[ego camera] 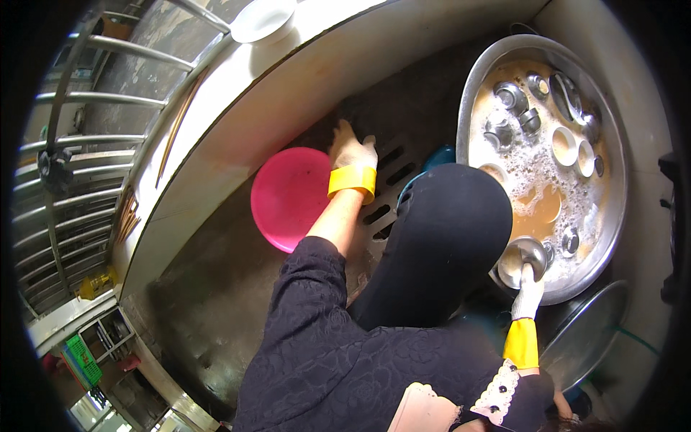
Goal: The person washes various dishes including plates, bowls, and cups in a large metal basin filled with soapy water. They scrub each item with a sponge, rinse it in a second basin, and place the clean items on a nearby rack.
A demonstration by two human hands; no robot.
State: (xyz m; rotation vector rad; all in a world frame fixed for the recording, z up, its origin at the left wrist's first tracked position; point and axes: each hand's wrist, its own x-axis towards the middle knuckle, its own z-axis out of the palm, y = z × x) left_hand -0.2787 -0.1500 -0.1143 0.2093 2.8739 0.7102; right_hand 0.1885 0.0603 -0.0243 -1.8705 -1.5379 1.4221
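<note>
My left hand (353, 148), in a whitish glove with a yellow cuff, reaches over the dark floor beside a pink plastic basin (291, 197). Its fingers are spread and no held thing shows. My right hand (529, 289), gloved the same way, grips a round metal bowl (521, 263) at the near rim of a large oval metal tub (621, 178). Brown, foamy water fills the tub, with metal bowls (510, 97) and white cups (564, 146) in it. The thumb or fingers reach inside the bowl; the rest of the grip is hidden.
A slotted floor drain (400, 174) lies between the basin and my knee. A white bowl (263, 21) stands on the low wall's ledge (237, 70), beside metal bars (102, 98). A round metal lid or pan (586, 335) leans near the tub. Something blue (440, 156) shows behind my knee.
</note>
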